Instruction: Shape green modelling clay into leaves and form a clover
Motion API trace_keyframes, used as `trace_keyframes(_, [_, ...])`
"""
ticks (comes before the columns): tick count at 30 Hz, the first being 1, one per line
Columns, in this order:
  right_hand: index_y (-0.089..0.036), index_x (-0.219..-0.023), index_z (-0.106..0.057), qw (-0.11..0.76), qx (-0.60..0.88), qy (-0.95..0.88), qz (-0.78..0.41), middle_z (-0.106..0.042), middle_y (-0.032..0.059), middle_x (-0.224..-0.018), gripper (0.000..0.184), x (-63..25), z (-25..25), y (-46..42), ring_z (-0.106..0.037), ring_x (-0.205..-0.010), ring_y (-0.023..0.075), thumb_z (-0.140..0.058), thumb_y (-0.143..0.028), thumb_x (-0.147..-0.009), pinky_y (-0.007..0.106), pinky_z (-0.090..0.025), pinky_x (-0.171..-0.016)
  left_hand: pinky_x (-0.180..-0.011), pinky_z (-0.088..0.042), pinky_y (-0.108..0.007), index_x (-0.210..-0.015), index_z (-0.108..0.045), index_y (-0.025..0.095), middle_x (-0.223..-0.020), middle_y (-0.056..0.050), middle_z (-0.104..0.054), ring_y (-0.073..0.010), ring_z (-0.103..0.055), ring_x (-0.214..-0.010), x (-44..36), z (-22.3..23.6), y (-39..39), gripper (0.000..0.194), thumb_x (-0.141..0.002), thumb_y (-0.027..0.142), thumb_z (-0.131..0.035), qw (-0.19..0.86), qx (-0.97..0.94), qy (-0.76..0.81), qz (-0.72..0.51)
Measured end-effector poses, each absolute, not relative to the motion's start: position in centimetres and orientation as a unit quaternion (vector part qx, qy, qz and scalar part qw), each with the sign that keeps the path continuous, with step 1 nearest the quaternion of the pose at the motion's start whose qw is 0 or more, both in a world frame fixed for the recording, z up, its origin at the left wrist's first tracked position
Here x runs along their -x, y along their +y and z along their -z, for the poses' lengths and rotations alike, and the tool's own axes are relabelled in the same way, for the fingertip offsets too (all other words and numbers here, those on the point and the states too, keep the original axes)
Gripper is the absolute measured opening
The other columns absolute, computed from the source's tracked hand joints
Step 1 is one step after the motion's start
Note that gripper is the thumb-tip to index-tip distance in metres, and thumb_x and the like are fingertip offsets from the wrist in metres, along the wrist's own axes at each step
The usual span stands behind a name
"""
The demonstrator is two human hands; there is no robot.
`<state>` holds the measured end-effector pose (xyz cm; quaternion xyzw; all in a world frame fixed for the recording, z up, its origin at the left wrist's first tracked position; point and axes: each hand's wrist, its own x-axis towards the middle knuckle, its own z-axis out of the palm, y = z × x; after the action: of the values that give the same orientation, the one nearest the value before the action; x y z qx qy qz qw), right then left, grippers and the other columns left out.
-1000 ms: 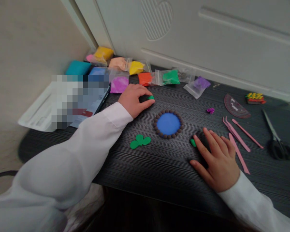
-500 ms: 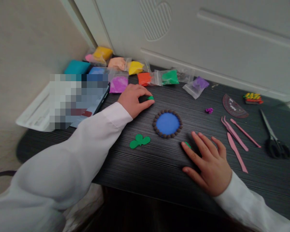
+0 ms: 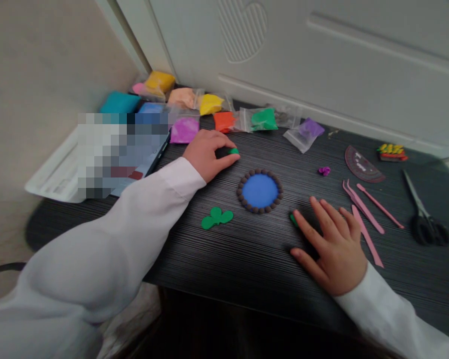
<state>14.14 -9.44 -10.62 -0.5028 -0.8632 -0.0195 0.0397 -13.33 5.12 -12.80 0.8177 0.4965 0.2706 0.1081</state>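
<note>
My left hand (image 3: 211,155) rests at the back of the dark table, thumb and fingers closed around a small lump of green clay (image 3: 234,150). My right hand (image 3: 331,247) lies palm down with its fingers spread. Beneath its index fingertip is a small green clay piece (image 3: 293,219), partly hidden. Between the hands sits a flat blue clay disc (image 3: 261,190) ringed by dark brown clay balls (image 3: 243,203). A green clay shape with three rounded lobes (image 3: 216,218) lies near my left forearm.
Bags of coloured clay, including a green one (image 3: 264,119), line the back. Pink tweezers (image 3: 364,207), a pink knife (image 3: 367,237), a pink stick (image 3: 379,205), a protractor (image 3: 362,165) and scissors (image 3: 421,209) lie right. A purple clay bit (image 3: 324,171) is nearer the middle.
My right hand has slid a little to the right, and the green piece under its index finger has shifted and turned with it. The left hand has stayed put.
</note>
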Motion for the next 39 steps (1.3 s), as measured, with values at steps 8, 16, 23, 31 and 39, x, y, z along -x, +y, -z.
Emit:
trace_keyframes(8, [-0.022, -0.122, -0.044, 0.048, 0.528, -0.847, 0.030, -0.030, 0.0168, -0.135, 0.055, -14.15, 10.81, -9.53, -0.030, -0.121, 0.0332, -0.047, -0.049, -0.073, 0.055, -0.020, -0.094, -0.085, -0.038, -0.033, -0.086, -0.063, 0.017, -0.091, -0.004, -0.064, -0.0174, -0.055, -0.092, 13.22, 12.67, 5.03, 0.027, -0.071, 0.038, -0.054, 0.112, -0.814, 0.500, -0.274])
trace_keyframes(16, [-0.022, -0.124, -0.040, 0.040, 0.521, -0.852, 0.023, -0.028, 0.0166, -0.136, 0.057, -14.18, 10.92, -9.41, -0.029, -0.122, 0.0326, -0.046, -0.049, -0.074, 0.054, -0.019, -0.094, -0.085, -0.037, -0.034, -0.087, -0.063, 0.016, -0.092, -0.005, -0.064, -0.0187, -0.054, -0.092, 13.31, 12.77, 5.07, 0.029, -0.072, 0.039, -0.053, 0.112, -0.817, 0.496, -0.273])
trace_keyframes(23, [-0.025, -0.125, -0.038, 0.027, 0.496, -0.868, 0.013, -0.028, 0.0146, -0.136, 0.057, -14.28, 10.98, -9.28, -0.029, -0.121, 0.0327, -0.046, -0.050, -0.074, 0.054, -0.019, -0.093, -0.085, -0.037, -0.033, -0.088, -0.063, 0.017, -0.092, -0.004, -0.064, -0.0181, -0.054, -0.093, 13.27, 12.70, 5.07, 0.029, -0.072, 0.039, -0.053, 0.107, -0.821, 0.496, -0.263])
trace_keyframes(31, [-0.029, -0.124, -0.039, 0.032, 0.492, -0.870, 0.005, -0.026, 0.0123, -0.138, 0.058, -14.23, 10.93, -9.27, -0.030, -0.121, 0.0332, -0.048, -0.052, -0.071, 0.055, -0.020, -0.093, -0.086, -0.037, -0.033, -0.089, -0.062, 0.017, -0.093, -0.005, -0.063, -0.0182, -0.054, -0.094, 13.28, 12.74, 5.04, 0.029, -0.072, 0.039, -0.052, 0.106, -0.820, 0.497, -0.262])
trace_keyframes(39, [-0.030, -0.124, -0.039, 0.037, 0.487, -0.873, 0.000, -0.026, 0.0123, -0.138, 0.057, -14.18, 10.94, -9.19, -0.031, -0.120, 0.0327, -0.048, -0.051, -0.072, 0.054, -0.022, -0.092, -0.086, -0.037, -0.035, -0.096, -0.061, 0.015, -0.096, -0.007, -0.063, -0.0199, -0.053, -0.095, 13.22, 12.45, 4.90, 0.034, -0.071, 0.037, -0.054, 0.104, -0.836, 0.476, -0.252])
